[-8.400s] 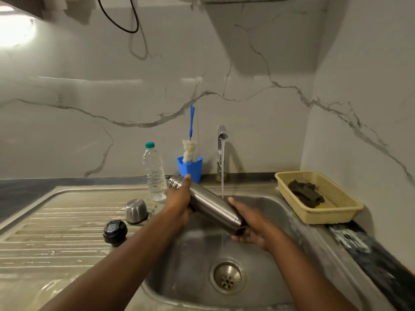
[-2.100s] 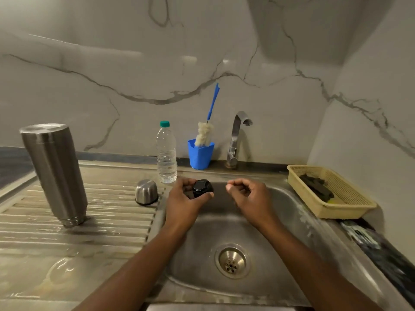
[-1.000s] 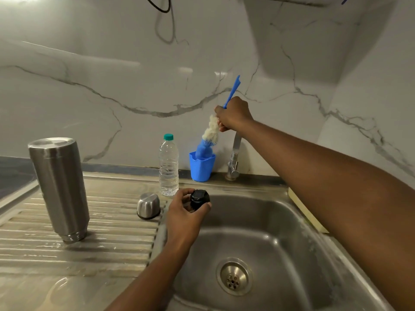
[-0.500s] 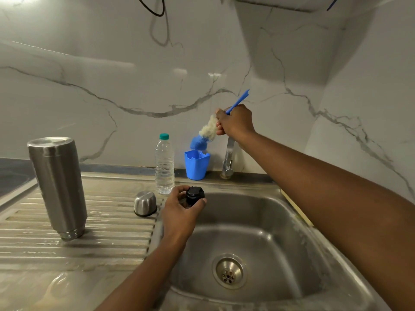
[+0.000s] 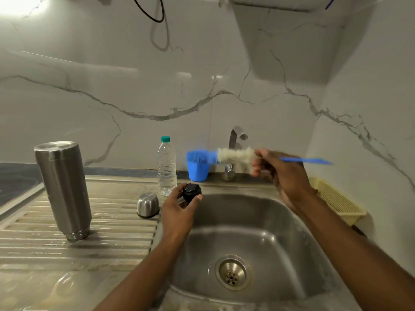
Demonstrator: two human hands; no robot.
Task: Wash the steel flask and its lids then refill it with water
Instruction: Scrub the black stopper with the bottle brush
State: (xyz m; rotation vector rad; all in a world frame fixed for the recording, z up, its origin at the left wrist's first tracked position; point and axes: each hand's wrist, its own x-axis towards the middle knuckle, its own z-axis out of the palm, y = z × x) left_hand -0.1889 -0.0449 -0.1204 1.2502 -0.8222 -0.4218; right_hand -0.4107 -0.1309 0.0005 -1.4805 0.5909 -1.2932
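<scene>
Left hand (image 5: pixel 177 212) pinches black lid (image 5: pixel 191 192); right hand (image 5: pixel 284 173) grips bottle brush (image 5: pixel 235 156)

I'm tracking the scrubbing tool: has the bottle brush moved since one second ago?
Yes. The bottle brush has come up out of the blue cup and rightward; the right hand holds it level before the tap.

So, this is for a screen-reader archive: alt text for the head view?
Over a steel sink, the left hand holds a black lid and the right hand grips a bottle brush. The steel flask stands upside down on the drainboard.
</scene>
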